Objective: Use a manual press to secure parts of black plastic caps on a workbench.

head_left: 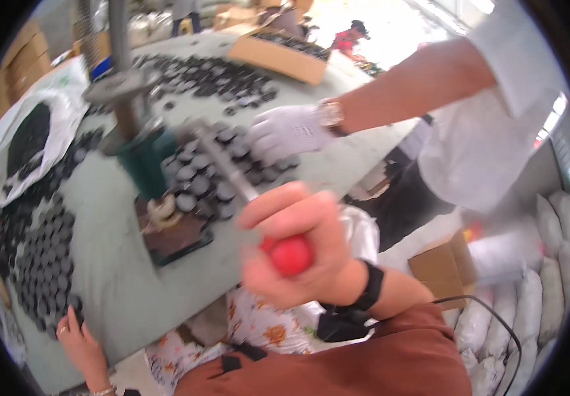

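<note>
My right hand point(298, 244) is wrapped round the red ball knob point(291, 255) of a metal lever point(225, 165). The lever joins a dark green hand press point(147, 162) on the table, with a pale round piece point(163, 211) under its ram, above the base. At the lower left, my left hand point(81, 346) rests at the edge of a flat layer of dark round discs point(47, 264), fingers stretched out and somewhat apart. Its fingertips touch or nearly touch a disc point(75, 302) at the corner of that layer.
Across the table, a co-worker's white-gloved hand point(288, 134) is at a pile of discs point(199, 178) beside the press. More discs point(212, 76) lie farther back near a cardboard box point(281, 56). A white plastic bag point(67, 86) stands left; filled sacks point(526, 310) lie right.
</note>
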The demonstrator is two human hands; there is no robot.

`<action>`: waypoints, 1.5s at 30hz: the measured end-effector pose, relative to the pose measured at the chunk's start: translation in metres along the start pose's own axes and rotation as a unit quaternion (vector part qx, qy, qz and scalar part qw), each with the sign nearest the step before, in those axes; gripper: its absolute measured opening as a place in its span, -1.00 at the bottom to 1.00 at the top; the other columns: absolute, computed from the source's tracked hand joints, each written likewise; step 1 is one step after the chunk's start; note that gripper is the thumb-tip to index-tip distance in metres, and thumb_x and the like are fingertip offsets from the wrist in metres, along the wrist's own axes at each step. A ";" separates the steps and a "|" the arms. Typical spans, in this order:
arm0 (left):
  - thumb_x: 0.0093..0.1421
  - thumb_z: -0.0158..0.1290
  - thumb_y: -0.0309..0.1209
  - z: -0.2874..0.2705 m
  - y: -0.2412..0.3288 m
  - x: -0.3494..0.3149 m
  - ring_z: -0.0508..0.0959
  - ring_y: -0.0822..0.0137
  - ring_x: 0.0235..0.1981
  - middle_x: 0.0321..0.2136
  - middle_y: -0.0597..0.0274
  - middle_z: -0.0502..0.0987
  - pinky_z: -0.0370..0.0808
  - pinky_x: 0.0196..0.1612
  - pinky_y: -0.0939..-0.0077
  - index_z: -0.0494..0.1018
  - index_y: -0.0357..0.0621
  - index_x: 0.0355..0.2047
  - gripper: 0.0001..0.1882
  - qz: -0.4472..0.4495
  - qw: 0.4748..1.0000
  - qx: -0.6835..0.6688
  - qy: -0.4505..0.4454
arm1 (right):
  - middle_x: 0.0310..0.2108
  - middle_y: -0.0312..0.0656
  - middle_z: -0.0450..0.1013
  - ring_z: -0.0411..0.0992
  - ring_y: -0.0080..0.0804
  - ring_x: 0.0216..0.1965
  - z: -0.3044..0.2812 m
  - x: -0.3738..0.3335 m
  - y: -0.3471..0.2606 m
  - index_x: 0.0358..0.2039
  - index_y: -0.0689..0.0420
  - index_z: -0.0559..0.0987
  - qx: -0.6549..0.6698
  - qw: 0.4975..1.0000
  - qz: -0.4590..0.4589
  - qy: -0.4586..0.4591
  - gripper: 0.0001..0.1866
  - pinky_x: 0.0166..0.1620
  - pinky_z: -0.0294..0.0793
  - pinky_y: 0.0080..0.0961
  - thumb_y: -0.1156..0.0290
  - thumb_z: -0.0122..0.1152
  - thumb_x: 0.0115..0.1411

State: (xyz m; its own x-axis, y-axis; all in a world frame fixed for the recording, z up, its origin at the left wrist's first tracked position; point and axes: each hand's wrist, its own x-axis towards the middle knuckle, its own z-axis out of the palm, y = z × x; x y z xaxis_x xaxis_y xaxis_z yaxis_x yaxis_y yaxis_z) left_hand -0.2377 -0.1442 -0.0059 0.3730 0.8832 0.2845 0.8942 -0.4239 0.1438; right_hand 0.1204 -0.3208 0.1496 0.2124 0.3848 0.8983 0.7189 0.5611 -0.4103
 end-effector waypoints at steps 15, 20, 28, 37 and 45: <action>0.00 0.12 -0.48 0.001 0.092 0.066 0.51 0.01 -0.17 -0.20 -0.10 0.48 0.45 -0.11 0.28 0.31 -0.34 -0.02 -0.50 0.078 0.950 -0.300 0.042 | -0.46 -0.13 0.40 0.35 -0.42 -0.49 0.000 -0.001 -0.013 -0.42 0.17 0.33 -0.043 0.999 0.006 -0.029 -0.72 -0.40 0.34 -0.59 0.68 0.18 -0.17; -0.02 0.20 -0.47 -0.012 0.166 0.080 0.55 0.37 -0.32 -0.28 0.05 0.52 0.52 -0.28 0.54 0.28 -0.34 0.02 -0.42 0.069 0.885 -0.459 -0.036 | -0.49 -0.24 0.41 0.11 -0.78 -0.64 -0.004 0.060 -0.010 -0.41 0.21 0.39 -0.139 0.986 0.081 -0.037 -0.95 -0.58 0.06 -0.83 0.57 0.05 0.08; -0.07 0.22 -0.45 0.008 0.207 0.092 0.55 0.37 -0.44 -0.34 0.06 0.57 0.51 -0.33 0.49 0.24 -0.37 0.04 -0.35 0.122 0.890 -0.437 -0.040 | -0.57 -0.28 0.39 0.04 -0.81 -0.75 0.001 0.090 -0.004 -0.36 0.26 0.46 0.010 0.984 0.175 -0.031 -0.88 -0.70 -0.05 -0.78 0.48 0.06 0.11; -0.11 0.27 -0.25 0.020 0.219 0.097 0.56 0.30 -0.48 -0.37 0.12 0.59 0.49 -0.36 0.47 0.23 -0.33 0.06 -0.24 0.091 0.919 -0.382 0.008 | -0.56 -0.28 0.39 0.08 -0.79 -0.70 -0.018 0.095 0.005 -0.33 0.28 0.45 0.013 0.979 0.194 -0.057 -0.87 -0.63 0.01 -0.79 0.52 0.03 0.11; -0.13 0.29 -0.27 0.016 0.208 0.095 0.55 0.31 -0.39 -0.28 0.09 0.57 0.48 -0.31 0.49 0.25 -0.29 0.06 -0.24 0.080 0.907 -0.414 0.015 | -0.45 -0.17 0.40 0.16 -0.71 -0.61 -0.002 0.049 -0.016 -0.35 0.24 0.38 -0.081 0.993 0.073 -0.032 -0.91 -0.54 0.11 -0.80 0.62 -0.01 0.09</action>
State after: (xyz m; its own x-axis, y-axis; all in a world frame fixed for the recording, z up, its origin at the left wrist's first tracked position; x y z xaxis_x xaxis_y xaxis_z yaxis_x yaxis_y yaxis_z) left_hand -0.0126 -0.1455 0.0362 0.4628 0.7970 0.3881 0.3323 -0.5619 0.7575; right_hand 0.1202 -0.3125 0.2006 0.2834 0.5018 0.8172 0.7823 0.3720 -0.4997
